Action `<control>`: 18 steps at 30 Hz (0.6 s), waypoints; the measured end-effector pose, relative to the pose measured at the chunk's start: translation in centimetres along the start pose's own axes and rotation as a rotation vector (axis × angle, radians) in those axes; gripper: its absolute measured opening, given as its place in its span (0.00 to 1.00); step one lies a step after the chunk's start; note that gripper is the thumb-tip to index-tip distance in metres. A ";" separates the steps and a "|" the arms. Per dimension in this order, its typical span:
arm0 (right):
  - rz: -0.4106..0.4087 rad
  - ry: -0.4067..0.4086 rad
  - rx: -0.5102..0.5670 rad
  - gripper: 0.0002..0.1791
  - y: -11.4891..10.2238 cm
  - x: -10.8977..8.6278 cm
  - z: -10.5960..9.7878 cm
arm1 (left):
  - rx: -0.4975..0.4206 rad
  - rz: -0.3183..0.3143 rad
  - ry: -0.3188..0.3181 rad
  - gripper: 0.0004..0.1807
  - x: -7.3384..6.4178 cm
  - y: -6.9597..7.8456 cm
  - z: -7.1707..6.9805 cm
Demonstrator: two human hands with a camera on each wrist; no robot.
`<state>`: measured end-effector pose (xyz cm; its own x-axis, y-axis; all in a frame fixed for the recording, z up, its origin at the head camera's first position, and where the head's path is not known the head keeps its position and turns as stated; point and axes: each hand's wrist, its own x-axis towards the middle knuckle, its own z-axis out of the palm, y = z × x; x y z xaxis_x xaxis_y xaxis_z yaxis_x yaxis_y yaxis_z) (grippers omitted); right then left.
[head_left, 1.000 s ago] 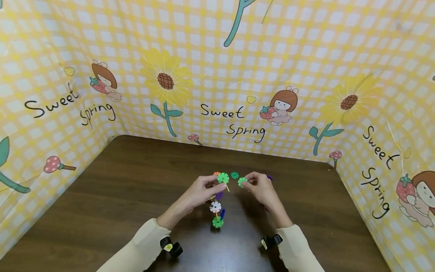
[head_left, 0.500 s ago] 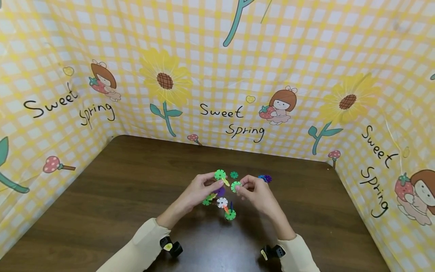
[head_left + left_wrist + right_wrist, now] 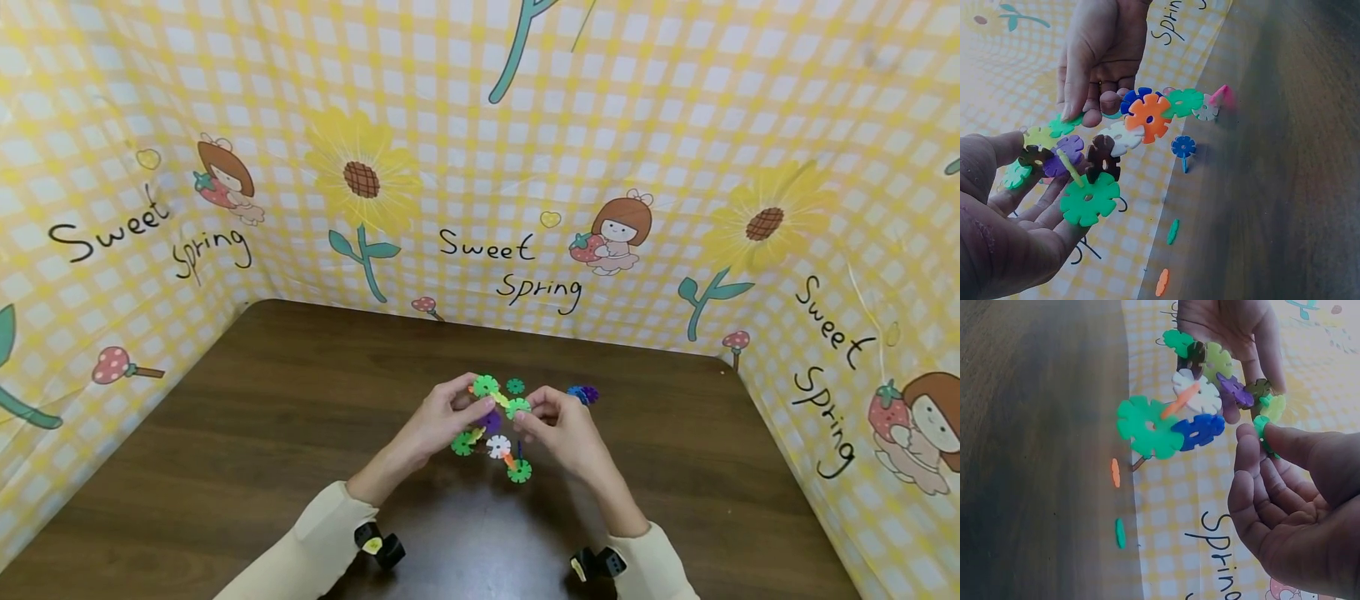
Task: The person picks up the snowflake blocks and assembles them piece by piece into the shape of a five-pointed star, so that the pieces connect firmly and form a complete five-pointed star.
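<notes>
Head: above one brown table, left hand grasps one chain of notched flower-shaped discs; right hand pinches one green disc against chain's yellow disc, joined or not cannot tell.

Left wrist: one orange disc, one teal disc lie loose on table, apart from chain.

Right wrist: one white disc, one purple disc show in chain.

Noted above the white disc, head view: purple disc, yellow disc, green disc. Logged below it: orange disc. Logged to its upper right: blue-and-violet cluster. Recorded around it: table, dark brown with wood grain. Recorded behind it: cloth, yellow-and-white gingham, black lettering, yellow sunflowers with brown centres. Below, either side: cream sleeves.
</notes>
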<state>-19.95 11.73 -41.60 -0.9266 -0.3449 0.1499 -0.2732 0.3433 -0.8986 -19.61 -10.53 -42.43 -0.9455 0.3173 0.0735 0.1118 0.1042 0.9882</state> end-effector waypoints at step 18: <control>-0.029 0.013 -0.103 0.03 -0.8 -0.1 0.2 | -0.091 -0.062 0.016 0.21 0.1 0.6 -0.1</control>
<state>-19.58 11.30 -40.94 -0.9209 -0.3452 0.1810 -0.3244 0.4213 -0.8469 -19.64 -10.51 -41.79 -0.9544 0.2981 0.0135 0.0257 0.0368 0.9990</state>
